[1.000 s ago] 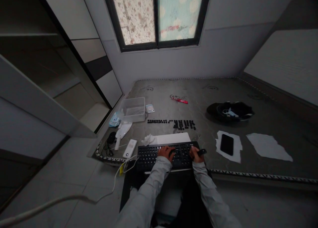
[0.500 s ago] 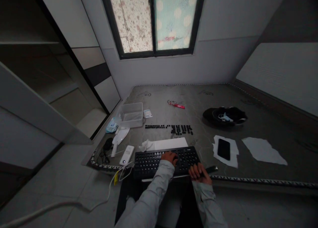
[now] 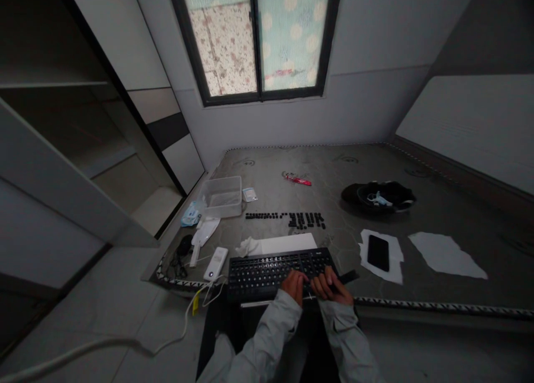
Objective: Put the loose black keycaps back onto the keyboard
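A black keyboard (image 3: 267,270) lies at the near edge of a grey mattress (image 3: 334,205). My left hand (image 3: 294,285) rests on the keyboard's front right part, fingers curled. Beside it, my right hand (image 3: 329,286) grips a slim black tool (image 3: 348,276) whose tip sticks out to the right over the keyboard's right end. The two hands almost touch. Rows of loose black keycaps (image 3: 292,218) lie further back, behind a white sheet (image 3: 287,243).
A black phone (image 3: 377,253) on white paper lies right of the keyboard, another torn paper (image 3: 446,255) beyond. A clear plastic box (image 3: 221,196), white power bank (image 3: 216,263) with cable, red packet (image 3: 297,179) and dark bag (image 3: 379,196) also sit on the mattress.
My left hand slid from the keyboard's middle toward its front right, next to my right hand. My right hand with the black tool came back up onto the keyboard's corner. The view shifted slightly.
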### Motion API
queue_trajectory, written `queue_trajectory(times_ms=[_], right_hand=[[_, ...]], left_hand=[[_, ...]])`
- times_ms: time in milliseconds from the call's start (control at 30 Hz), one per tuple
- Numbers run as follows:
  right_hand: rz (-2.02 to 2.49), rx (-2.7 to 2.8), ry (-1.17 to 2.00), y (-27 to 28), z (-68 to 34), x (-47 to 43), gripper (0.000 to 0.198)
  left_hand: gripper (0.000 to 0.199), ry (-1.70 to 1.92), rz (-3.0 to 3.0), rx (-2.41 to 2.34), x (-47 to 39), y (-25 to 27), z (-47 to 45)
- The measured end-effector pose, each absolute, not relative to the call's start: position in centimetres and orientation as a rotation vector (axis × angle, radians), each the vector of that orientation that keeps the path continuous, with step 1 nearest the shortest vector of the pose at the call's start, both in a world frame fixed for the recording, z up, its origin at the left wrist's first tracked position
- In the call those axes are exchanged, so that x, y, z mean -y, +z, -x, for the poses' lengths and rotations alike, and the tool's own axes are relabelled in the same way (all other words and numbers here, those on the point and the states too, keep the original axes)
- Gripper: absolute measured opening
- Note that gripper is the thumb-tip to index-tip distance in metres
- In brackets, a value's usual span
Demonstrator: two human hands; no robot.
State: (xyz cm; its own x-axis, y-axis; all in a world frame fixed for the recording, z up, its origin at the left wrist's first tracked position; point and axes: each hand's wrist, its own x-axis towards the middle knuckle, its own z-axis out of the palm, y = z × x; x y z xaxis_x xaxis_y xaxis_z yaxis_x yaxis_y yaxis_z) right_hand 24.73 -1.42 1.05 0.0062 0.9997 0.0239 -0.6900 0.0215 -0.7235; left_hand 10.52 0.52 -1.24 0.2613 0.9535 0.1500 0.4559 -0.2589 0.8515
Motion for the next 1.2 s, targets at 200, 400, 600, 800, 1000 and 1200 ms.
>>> queue_trajectory(times_ms=[200,400,600,800,1000,1200], right_hand=[[0.587,0.607,1.398,2.2,-23.9,1.3,0.033],[0.568,0.589,1.410,2.4,-23.6,1.3,0.031],[0.603,0.617,1.458,1.8,-24.3,1.2,0.034],[0.570,0.656,1.475,0.5,-25.0,0.9,0.031],[0.769,0.727,1.360,1.5,-25.6,0.2,0.040],[1.153,1.028,1.020,4.6,-24.8,1.4,0.040]], left_hand=[[0.046,0.892,-1.827,-1.327,1.7,-0.7,-11.4],[0.029,0.907,-1.771,-1.232,2.3,-0.5,-11.7],[0.021,0.820,-1.753,-1.098,2.4,0.0,-11.6],[0.029,0.756,-1.830,-1.089,2.9,-0.3,-12.5],[0.064,0.975,-1.710,-1.185,1.8,0.2,-11.5],[0.058,1.059,-1.249,-1.059,0.8,6.1,-8.6]])
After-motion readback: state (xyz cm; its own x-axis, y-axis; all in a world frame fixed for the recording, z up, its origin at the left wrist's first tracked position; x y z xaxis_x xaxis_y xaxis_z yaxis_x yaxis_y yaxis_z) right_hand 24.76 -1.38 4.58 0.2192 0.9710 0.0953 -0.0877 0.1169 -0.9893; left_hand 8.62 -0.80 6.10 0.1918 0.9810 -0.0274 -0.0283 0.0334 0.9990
